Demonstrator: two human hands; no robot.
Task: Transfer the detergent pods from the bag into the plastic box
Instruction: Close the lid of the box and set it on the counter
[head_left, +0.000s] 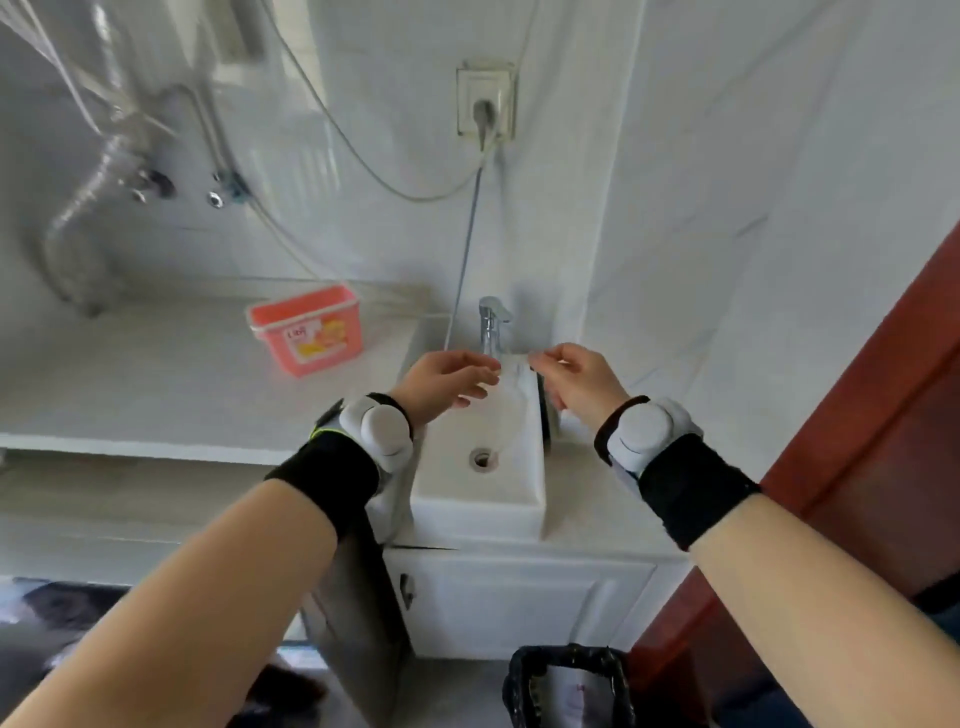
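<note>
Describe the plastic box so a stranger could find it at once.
Start at the white sink with the chrome tap. To its left runs a pale countertop; the plastic box sits there near the wall. It is the only salmon-pink thing, lidded, with a yellow label.

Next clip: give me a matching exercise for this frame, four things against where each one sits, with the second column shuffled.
Things:
1. pink plastic box
2. tap
3. bin with black liner
4. plug

Places:
A. on the floor in front of the white cupboard
B. in the wall socket above the sink
C. on the white counter, left of the sink
D. at the back edge of the sink, between the two hands

Pairs: 1-C, 2-D, 3-A, 4-B
</note>
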